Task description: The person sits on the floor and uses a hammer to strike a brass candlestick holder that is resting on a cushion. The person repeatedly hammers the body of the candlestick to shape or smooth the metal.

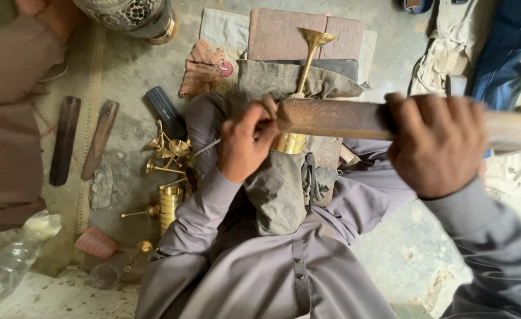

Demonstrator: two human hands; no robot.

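My right hand (439, 145) is closed around the handle end of a long worn wooden bat (331, 118), held level across my lap. My left hand (245, 142) pinches a thin metal tool against a brass vessel (290, 142) that rests on a grey cloth (278, 189) over my knee. A slim brass stem with a flared funnel top (315, 41) rises from the vessel. The bat's far end sits just above the vessel, next to my left fingers.
Several small brass funnels and cups (169, 156) lie on the floor to my left, beside two dark wooden sticks (65, 139), a dark block (164, 111) and a plastic bottle (6, 266). Bricks (278, 32) lie ahead. Another person's sleeve (6, 118) is at the left edge.
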